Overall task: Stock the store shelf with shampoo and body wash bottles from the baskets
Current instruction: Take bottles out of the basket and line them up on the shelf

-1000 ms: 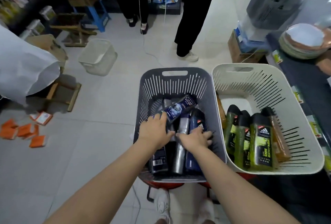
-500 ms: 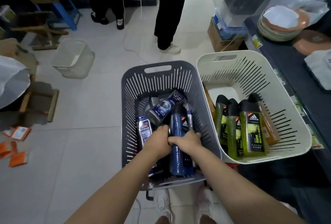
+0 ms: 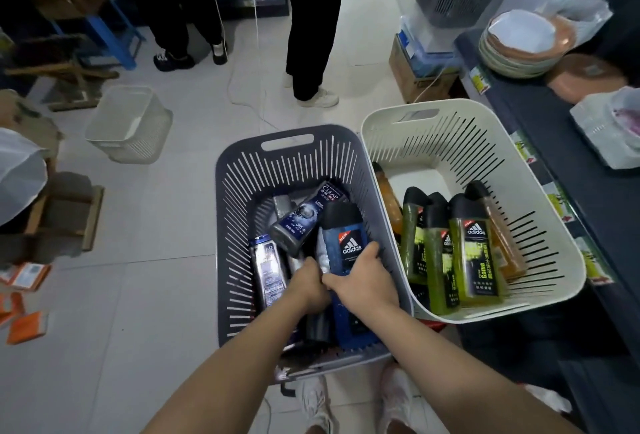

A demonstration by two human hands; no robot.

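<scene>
**Both hands in the grey basket, right hand on a blue bottle**

The grey basket (image 3: 287, 142) stands straight ahead, its right rim touching the white basket (image 3: 415, 114). The dark shelf (image 3: 554, 163) runs along the white basket's far side, so the right is closed in. The pale tiled floor (image 3: 138, 260) lies open to the left, up to a small white bin (image 3: 128, 121). Beyond the baskets, a person's dark trouser legs (image 3: 308, 35) stand in the aisle.

The right hand (image 3: 367, 281) wraps fingers and thumb round the blue Adidas bottle (image 3: 343, 243), which leans cap-up near the grey basket's right wall. The left hand (image 3: 310, 286) is curled knuckles-up, touching the right one. Its fingertips are buried among the bottles, so I cannot tell what it holds.

Both baskets are matte plastic with rounded corners, slotted walls and a cut-out handle. A glossy dark Clear bottle (image 3: 304, 222) lies tilted beside a silvery bottle (image 3: 266, 267). In the white basket, translucent green Adidas bottles (image 3: 474, 260) with black caps lean packed together, with amber bottles (image 3: 388, 198) at each side.
</scene>
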